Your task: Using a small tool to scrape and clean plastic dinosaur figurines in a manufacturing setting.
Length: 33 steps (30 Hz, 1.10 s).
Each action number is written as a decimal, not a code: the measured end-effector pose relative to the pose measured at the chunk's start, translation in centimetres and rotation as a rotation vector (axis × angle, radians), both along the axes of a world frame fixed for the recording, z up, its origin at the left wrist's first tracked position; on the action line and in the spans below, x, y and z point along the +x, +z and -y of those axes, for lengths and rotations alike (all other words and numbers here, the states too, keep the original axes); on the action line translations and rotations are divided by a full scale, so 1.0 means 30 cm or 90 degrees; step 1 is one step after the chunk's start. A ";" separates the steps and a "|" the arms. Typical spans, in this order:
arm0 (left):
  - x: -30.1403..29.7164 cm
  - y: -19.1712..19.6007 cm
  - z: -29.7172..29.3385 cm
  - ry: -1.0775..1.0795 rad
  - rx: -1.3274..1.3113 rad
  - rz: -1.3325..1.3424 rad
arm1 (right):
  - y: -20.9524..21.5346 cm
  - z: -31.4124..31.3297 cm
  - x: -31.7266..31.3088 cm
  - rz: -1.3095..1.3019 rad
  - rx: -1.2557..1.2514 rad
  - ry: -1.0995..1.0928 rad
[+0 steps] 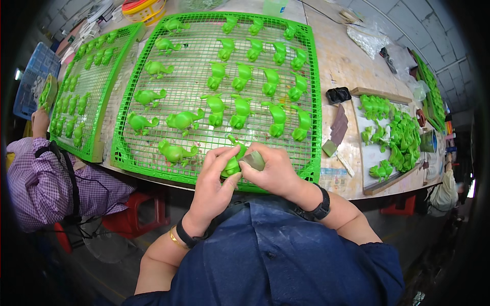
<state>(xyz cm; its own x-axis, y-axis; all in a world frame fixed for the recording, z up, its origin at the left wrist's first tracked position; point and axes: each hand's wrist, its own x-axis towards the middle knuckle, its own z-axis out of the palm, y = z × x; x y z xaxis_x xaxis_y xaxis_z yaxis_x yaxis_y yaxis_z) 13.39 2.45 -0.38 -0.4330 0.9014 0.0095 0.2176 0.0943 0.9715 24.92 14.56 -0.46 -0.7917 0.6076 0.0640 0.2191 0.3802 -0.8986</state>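
Note:
My left hand grips a glossy green figurine over the near edge of a green mesh rack. In my right hand, pinched between thumb and fingers, is a small folded piece of grey-green sandpaper, held against or right beside the figurine. My fingers hide much of the figurine and the exact contact. Rows of similar green figurines stand on the mesh ahead; those on the left, such as one curly-tailed figurine, lie sideways.
A board at right carries a pile of green figurines. Nearer lie brown sandpaper strips and a small black object. To the left are a second green rack, a co-worker's checked sleeve and a red stool.

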 end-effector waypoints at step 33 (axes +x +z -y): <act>0.003 -0.002 -0.021 0.020 0.009 0.089 | -0.030 0.004 -0.026 -0.026 -0.087 -0.074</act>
